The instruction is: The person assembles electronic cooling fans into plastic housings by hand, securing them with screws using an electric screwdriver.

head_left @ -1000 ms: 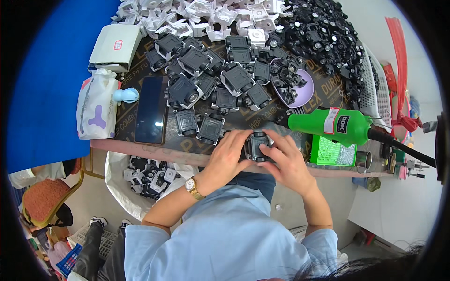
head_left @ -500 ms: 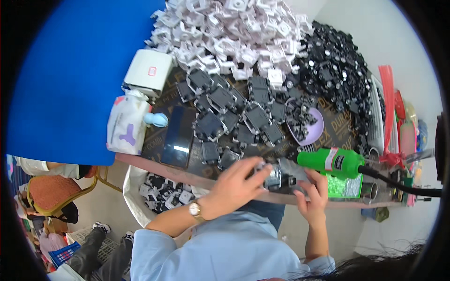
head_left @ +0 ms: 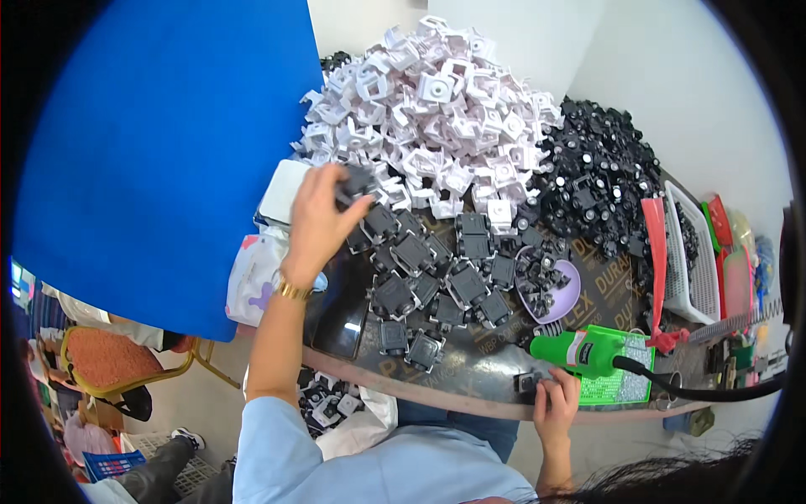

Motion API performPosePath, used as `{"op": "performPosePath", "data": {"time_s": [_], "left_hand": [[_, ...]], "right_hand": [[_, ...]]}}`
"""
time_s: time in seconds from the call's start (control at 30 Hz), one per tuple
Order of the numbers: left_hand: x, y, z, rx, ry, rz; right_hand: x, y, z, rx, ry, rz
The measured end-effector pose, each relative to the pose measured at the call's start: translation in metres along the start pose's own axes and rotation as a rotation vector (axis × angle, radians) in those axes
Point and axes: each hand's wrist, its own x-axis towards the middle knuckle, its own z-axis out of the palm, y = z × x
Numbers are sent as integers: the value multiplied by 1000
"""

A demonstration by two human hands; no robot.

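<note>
At the far left of the black assemblies, my left hand [head_left: 319, 218] is closed on a black square assembly [head_left: 358, 180], thumb on its near side and fingers over its left. Just below it lies a group of similar black square assemblies [head_left: 411, 252] with metal clips at their edges. My right hand [head_left: 557, 405] rests near the table's front edge, its fingertips closed against a small black part [head_left: 527, 382]. Right above that hand lies a green cylindrical power tool [head_left: 588, 353] with a black cord.
White plastic brackets [head_left: 445, 118] form a tall heap at the back, beside a heap of black parts [head_left: 600, 176]. A purple bowl [head_left: 564, 294], green tray [head_left: 617, 386], white basket [head_left: 701, 260], dark phone [head_left: 340, 315] and tissue pack [head_left: 252, 277] surround the work area. A sack [head_left: 374, 424] hangs below.
My left hand has moved from the front edge to the far left, carrying a black square assembly. My right hand stays near the front edge, now at a small black part. The view has shifted.
</note>
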Motion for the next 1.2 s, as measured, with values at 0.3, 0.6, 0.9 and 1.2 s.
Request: {"op": "performPosePath", "data": {"time_s": [0.3,0.6,0.9,1.2], "left_hand": [[-41,-38,-23,282,-387,-13],[60,-93,64,319,-507,-109],[-26,93,-26,-148,-379,-38],[-200,151,47,-329,-548,651]], "right_hand": [[-16,7,4,13,-2,66],[-5,6,7,61,112,59],[-12,4,-4,296,-48,429],[-1,8,-5,311,-194,327]]}}
